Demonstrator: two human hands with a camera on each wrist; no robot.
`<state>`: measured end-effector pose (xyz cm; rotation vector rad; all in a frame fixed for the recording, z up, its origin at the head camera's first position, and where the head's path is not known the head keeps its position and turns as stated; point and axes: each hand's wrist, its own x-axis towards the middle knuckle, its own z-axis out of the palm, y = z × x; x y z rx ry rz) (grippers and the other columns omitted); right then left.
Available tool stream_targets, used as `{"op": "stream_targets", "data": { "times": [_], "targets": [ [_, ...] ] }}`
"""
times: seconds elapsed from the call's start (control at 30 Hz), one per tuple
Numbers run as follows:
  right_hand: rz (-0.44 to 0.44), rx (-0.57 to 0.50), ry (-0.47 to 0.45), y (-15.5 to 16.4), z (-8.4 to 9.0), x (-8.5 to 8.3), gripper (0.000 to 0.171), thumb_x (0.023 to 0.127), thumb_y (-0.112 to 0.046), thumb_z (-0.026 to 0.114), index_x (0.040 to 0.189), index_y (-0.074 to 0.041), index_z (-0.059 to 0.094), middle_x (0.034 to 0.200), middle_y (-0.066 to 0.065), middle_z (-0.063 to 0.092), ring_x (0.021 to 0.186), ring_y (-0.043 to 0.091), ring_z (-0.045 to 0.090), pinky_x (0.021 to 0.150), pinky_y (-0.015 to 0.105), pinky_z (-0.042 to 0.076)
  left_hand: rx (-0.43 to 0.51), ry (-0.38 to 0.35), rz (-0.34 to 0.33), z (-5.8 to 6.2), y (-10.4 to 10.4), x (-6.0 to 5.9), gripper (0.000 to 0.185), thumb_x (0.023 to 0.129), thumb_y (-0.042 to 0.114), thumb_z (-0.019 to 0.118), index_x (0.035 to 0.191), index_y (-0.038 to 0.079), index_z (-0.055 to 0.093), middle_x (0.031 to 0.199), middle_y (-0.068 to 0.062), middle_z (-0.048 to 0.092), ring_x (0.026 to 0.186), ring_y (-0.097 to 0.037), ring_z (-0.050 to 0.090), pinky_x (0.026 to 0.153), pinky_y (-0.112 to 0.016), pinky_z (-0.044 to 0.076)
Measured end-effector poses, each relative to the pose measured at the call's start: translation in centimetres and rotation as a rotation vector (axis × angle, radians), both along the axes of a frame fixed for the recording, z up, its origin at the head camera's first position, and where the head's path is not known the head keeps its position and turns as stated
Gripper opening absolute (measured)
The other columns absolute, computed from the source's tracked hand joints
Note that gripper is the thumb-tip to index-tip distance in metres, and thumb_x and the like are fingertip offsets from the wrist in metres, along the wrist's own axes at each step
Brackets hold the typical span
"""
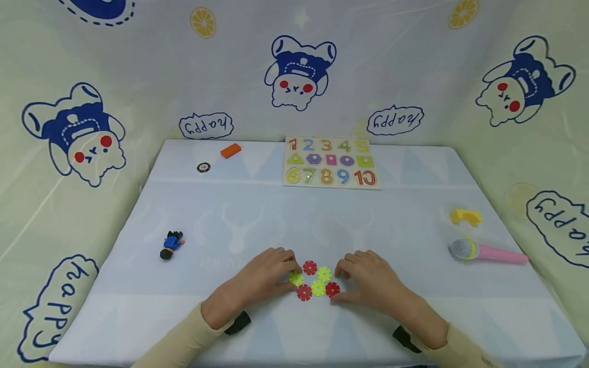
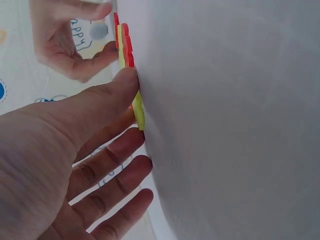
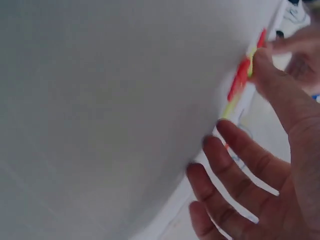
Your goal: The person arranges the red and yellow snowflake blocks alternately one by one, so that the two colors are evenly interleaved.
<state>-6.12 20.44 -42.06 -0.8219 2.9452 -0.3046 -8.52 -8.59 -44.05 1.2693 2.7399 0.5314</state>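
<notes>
Several flower-shaped notched plastic discs lie flat in a cluster near the table's front, some red, some yellow-green. At the cluster's left side, my left hand (image 1: pixel 269 271) has thumb and index finger around the edges of a yellow-green disc (image 1: pixel 296 278). The left wrist view shows this disc (image 2: pixel 140 112) edge-on between the thumb and a finger. My right hand (image 1: pixel 370 280) is at the right side, its thumb touching a red disc (image 1: pixel 332 290) and its other fingers spread apart. Between the hands are another red disc (image 1: pixel 310 267) and a yellow-green disc (image 1: pixel 318 288).
A number-and-shape puzzle board (image 1: pixel 331 163) lies at the back. An orange block (image 1: pixel 230 151) and a round black-and-white token (image 1: pixel 203 167) are back left, a toy figure (image 1: pixel 172 245) left. A yellow arch block (image 1: pixel 466 217) and pink toy microphone (image 1: pixel 488 252) lie right.
</notes>
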Motion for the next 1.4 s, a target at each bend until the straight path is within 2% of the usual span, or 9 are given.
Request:
{"op": "stream_targets", "data": {
  "times": [0.13, 0.37, 0.5, 0.63, 0.8, 0.93, 1.07, 1.2, 1.4],
  "targets": [
    [0.014, -0.027, 0.005, -0.2, -0.3, 0.7, 0.041, 0.074, -0.054, 0.099, 0.095, -0.028, 0.074, 0.086, -0.019, 0.062, 0.084, 0.002, 0.05, 0.089, 0.039, 0.054, 0.002, -0.011, 0.001, 0.2, 0.2, -0.2, 0.03, 0.089, 0.025, 0.093, 0.115, 0.015, 0.081, 0.109, 0.002, 0.07, 0.098, -0.013, 0.061, 0.093, -0.032, 0.056],
    [0.057, -0.059, 0.057, -0.1, -0.6, 0.9, 0.034, 0.076, -0.044, 0.1, 0.092, -0.026, 0.076, 0.084, -0.019, 0.063, 0.083, 0.001, 0.052, 0.086, 0.035, 0.053, 0.01, -0.033, 0.032, 0.4, 0.5, -0.4, 0.03, 0.089, 0.025, 0.093, 0.113, 0.014, 0.081, 0.118, -0.001, 0.071, 0.106, -0.018, 0.064, 0.1, -0.036, 0.057],
    [0.062, -0.052, 0.073, -0.1, -0.6, 0.9, 0.033, 0.076, -0.041, 0.1, 0.093, -0.026, 0.076, 0.085, -0.018, 0.064, 0.084, 0.002, 0.054, 0.085, 0.034, 0.053, 0.006, -0.046, 0.074, 1.0, 0.6, -1.1, 0.031, 0.089, 0.024, 0.092, 0.115, 0.013, 0.079, 0.117, -0.001, 0.073, 0.108, -0.019, 0.065, 0.102, -0.039, 0.057],
    [0.063, -0.051, 0.072, -0.1, -0.6, 1.0, 0.033, 0.077, -0.04, 0.1, 0.094, -0.025, 0.076, 0.085, -0.018, 0.064, 0.084, 0.002, 0.055, 0.085, 0.034, 0.053, 0.009, -0.09, 0.155, 1.8, 0.6, -3.4, 0.029, 0.092, 0.022, 0.089, 0.118, 0.012, 0.079, 0.12, -0.003, 0.074, 0.112, -0.021, 0.064, 0.105, -0.042, 0.056],
    [0.062, -0.049, 0.056, -0.1, -0.5, 1.0, 0.033, 0.077, -0.039, 0.1, 0.095, -0.025, 0.077, 0.085, -0.018, 0.064, 0.084, 0.002, 0.054, 0.085, 0.034, 0.053, -0.006, -0.145, 0.231, 2.5, 0.8, -7.6, 0.031, 0.095, 0.021, 0.087, 0.122, 0.009, 0.078, 0.125, -0.006, 0.072, 0.118, -0.024, 0.063, 0.11, -0.043, 0.055],
    [0.063, -0.047, 0.04, -0.1, -0.5, 1.1, 0.033, 0.077, -0.039, 0.1, 0.096, -0.024, 0.077, 0.086, -0.018, 0.065, 0.085, 0.001, 0.054, 0.085, 0.034, 0.054, -0.035, -0.137, 0.255, 2.4, 1.1, -11.0, 0.032, 0.098, 0.021, 0.085, 0.125, 0.007, 0.076, 0.126, -0.008, 0.071, 0.118, -0.026, 0.062, 0.11, -0.042, 0.055],
    [0.072, -0.042, 0.038, -0.2, -0.5, 1.1, 0.033, 0.078, -0.04, 0.099, 0.097, -0.024, 0.077, 0.087, -0.018, 0.065, 0.086, 0.002, 0.054, 0.085, 0.034, 0.054, -0.053, -0.133, 0.29, 2.1, 1.3, -13.7, 0.032, 0.1, 0.019, 0.082, 0.128, 0.005, 0.076, 0.129, -0.01, 0.069, 0.12, -0.027, 0.061, 0.113, -0.043, 0.053],
    [0.079, -0.043, 0.044, -0.3, -0.6, 1.0, 0.033, 0.078, -0.04, 0.099, 0.097, -0.024, 0.077, 0.086, -0.017, 0.065, 0.086, 0.002, 0.054, 0.085, 0.033, 0.054, -0.072, -0.155, 0.322, 1.8, 1.3, -15.4, 0.032, 0.102, 0.019, 0.08, 0.129, 0.004, 0.075, 0.131, -0.012, 0.069, 0.121, -0.029, 0.06, 0.115, -0.044, 0.051],
    [0.092, -0.073, -0.013, -0.1, -0.2, 0.5, 0.033, 0.08, -0.038, 0.098, 0.099, -0.022, 0.078, 0.087, -0.017, 0.066, 0.085, 0.0, 0.055, 0.085, 0.032, 0.055, -0.064, -0.204, 0.336, 1.5, 1.1, -16.1, 0.033, 0.102, 0.019, 0.079, 0.13, 0.002, 0.074, 0.129, -0.012, 0.069, 0.116, -0.027, 0.06, 0.112, -0.044, 0.051]
  ]
}}
